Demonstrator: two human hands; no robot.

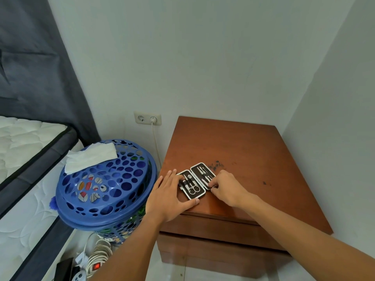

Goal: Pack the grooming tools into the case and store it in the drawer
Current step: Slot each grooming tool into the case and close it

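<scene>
While the case (196, 181) lies open on the table (253, 151), the left hand (169, 196) presses flat on its left half. Right hand (227, 187) pinches a small tool at the case's right edge.

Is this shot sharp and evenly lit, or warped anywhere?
Head view: soft, even light, no harsh glare; wide-angle lens bows the walls and stretches the forearms; the open black grooming case on the brown wooden nightstand is small, so its tools blur together.
</scene>
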